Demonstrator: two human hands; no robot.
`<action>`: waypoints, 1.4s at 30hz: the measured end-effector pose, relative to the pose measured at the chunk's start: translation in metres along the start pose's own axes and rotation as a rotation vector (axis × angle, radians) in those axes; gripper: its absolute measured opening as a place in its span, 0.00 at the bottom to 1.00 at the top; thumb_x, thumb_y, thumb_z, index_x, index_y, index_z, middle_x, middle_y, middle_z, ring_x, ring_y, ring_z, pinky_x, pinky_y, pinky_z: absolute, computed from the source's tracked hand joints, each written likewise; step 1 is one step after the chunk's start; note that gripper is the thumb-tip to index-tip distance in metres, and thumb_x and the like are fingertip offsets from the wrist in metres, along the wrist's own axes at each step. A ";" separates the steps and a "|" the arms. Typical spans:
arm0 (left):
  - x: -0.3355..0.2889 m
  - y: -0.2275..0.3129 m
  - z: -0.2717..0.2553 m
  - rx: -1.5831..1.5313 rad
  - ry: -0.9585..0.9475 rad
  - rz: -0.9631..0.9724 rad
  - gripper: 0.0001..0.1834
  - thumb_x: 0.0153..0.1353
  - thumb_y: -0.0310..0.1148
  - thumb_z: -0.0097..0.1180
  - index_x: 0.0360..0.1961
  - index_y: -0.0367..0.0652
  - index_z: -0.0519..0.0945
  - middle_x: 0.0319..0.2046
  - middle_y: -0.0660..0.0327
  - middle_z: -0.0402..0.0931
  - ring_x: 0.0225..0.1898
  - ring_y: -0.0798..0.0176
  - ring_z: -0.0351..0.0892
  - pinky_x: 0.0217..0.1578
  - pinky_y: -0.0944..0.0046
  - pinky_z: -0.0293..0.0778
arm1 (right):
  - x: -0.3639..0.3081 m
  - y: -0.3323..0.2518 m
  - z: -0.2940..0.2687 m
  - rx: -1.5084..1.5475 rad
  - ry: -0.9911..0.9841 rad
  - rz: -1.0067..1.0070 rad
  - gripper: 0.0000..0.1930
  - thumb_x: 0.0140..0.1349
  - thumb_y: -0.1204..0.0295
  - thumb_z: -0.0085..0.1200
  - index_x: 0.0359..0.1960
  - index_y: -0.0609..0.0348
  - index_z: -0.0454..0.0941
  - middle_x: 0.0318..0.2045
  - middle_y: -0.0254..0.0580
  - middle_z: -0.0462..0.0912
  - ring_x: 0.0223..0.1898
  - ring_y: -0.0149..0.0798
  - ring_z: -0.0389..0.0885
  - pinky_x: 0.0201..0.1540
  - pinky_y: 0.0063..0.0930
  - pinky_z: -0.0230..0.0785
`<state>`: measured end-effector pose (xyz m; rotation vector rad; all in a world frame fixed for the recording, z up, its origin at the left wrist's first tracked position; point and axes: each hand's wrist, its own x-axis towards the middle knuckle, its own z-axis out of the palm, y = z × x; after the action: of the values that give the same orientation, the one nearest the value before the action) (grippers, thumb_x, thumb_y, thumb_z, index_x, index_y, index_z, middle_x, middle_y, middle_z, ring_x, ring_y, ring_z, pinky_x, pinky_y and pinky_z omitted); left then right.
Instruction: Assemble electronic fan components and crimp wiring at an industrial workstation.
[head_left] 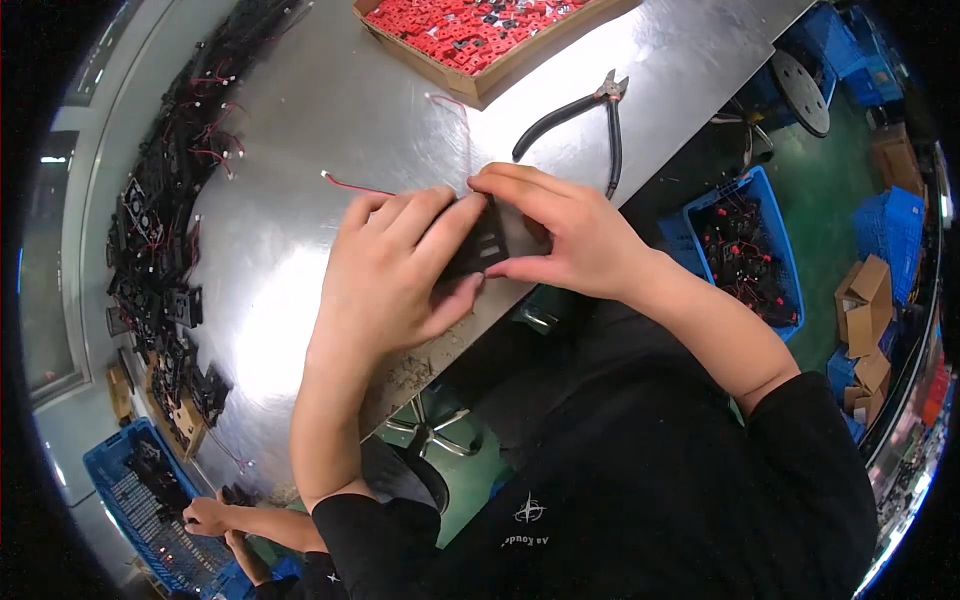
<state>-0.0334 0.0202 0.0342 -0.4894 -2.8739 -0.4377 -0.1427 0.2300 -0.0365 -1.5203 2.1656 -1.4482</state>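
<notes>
Gripping a slotted black plastic housing point(488, 241) above the near side of the silver metal table point(310, 130): left hand point(390, 260) and right hand point(572, 235), opposite sides, seemingly for steadiness. Beyond: black-handled cutters point(557, 119); shallow cardboard tray point(428, 68), red pieces point(465, 30).

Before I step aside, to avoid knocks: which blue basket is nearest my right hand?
The blue basket just right of the table, holding black and red parts; the lower-left basket and far-right bins lie farther from your right hand.
</notes>
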 end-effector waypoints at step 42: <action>-0.022 0.001 0.034 0.064 0.152 -0.380 0.38 0.55 0.64 0.68 0.52 0.42 0.78 0.44 0.51 0.73 0.48 0.45 0.74 0.47 0.47 0.70 | 0.025 -0.020 -0.016 0.144 -0.202 0.330 0.42 0.51 0.83 0.70 0.72 0.52 0.75 0.67 0.45 0.78 0.29 0.21 0.74 0.31 0.16 0.71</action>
<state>-0.0175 0.0256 -0.0027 0.1023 -2.8180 -0.4162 -0.1511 0.2193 -0.0033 -1.1412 2.0260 -1.2525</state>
